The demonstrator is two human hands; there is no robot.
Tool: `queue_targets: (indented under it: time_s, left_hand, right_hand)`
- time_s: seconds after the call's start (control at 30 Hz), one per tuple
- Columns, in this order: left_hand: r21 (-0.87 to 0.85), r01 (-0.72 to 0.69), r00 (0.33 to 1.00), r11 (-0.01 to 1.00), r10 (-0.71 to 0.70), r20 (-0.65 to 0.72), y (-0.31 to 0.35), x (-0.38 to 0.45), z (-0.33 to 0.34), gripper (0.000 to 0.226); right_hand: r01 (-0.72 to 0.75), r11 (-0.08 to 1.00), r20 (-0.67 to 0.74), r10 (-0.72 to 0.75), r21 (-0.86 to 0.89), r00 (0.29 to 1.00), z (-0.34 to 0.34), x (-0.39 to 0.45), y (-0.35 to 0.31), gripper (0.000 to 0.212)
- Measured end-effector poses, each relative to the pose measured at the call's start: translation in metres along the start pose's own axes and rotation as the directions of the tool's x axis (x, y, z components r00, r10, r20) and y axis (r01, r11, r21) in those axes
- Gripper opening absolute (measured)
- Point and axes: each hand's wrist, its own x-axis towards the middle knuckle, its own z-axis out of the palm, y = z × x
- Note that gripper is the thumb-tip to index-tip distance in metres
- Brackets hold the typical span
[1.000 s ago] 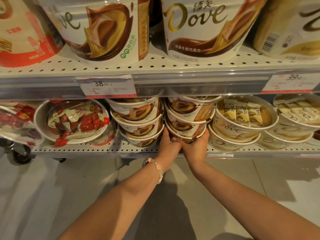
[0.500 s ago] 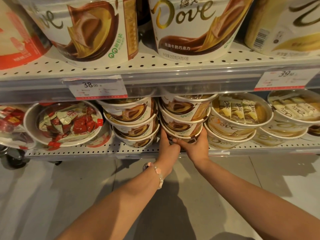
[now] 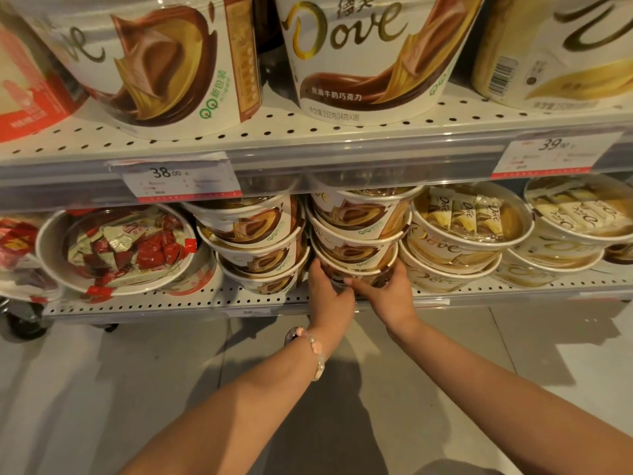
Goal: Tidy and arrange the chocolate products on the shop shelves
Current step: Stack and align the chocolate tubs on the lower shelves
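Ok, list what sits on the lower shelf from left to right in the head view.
Red-wrapped candy tub → brown Dove stack → brown Dove stack held at its bottom tub by left hand and right hand → pale gold Dove stack → second pale gold stack.

Two paper price tags sit in the clear strip along the front edge of the upper shelf: one reading 38.00 left of centre, another reading 39 at the right, each with a red band along its bottom. A black caster wheel shows at the left edge beneath the lower shelf. Pale grey floor tiles fill the lower half of the frame, crossed by dark shadows near the centre.
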Motion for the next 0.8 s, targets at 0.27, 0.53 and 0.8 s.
queue_targets:
  time_s: [0.27, 0.53, 0.8]
  left_hand:
    - [0.037, -0.031, 0.992, 0.999, 0.026, 0.127, 0.000, 0.025, -0.008, 0.106]
    - [0.042, -0.074, 0.996, 0.996, 0.072, 0.055, -0.004, 0.029, -0.005, 0.106]
    - [-0.066, -0.068, 0.992, 0.995, 0.061, -0.107, -0.010, 0.022, 0.020, 0.112]
  right_hand:
    - [0.086, 0.989, -0.070, -0.095, -0.117, 0.993, 0.007, -0.006, 0.007, 0.087]
    - [0.093, 0.989, -0.026, -0.097, -0.115, 0.995, -0.001, -0.001, 0.010, 0.067]
    - [0.124, 0.982, 0.115, -0.107, -0.145, 0.988, -0.017, 0.011, 0.009, 0.072]
